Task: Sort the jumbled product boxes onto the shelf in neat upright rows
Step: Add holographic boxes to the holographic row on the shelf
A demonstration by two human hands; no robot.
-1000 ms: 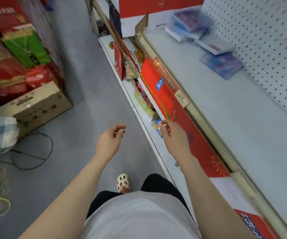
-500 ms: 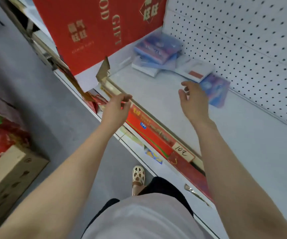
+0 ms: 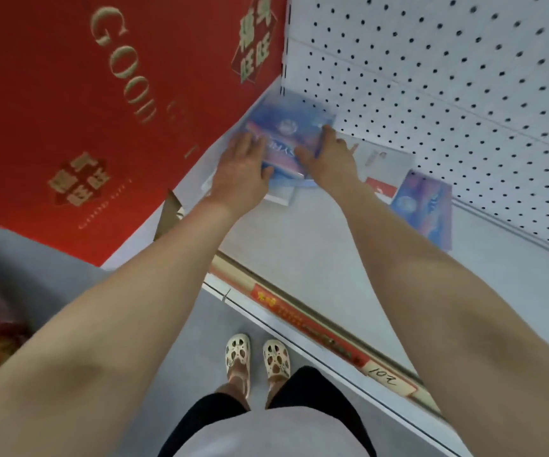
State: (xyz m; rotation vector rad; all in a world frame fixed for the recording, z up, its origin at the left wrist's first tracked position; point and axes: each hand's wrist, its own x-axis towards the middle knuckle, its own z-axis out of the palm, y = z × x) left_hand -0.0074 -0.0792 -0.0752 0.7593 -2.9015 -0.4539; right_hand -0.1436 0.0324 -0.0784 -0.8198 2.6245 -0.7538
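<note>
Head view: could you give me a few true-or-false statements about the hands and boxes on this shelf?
1. Both hands are on the top blue box. True: the left hand and right hand flank it.
2. The boxes stand upright in a row. False: they lie flat and jumbled.
3. A pegboard backs the shelf. True.
4. The red gift box sits to the right of the pile. False: it is to the left.
5. The purple box is being held. False: it lies apart, untouched.
</note>
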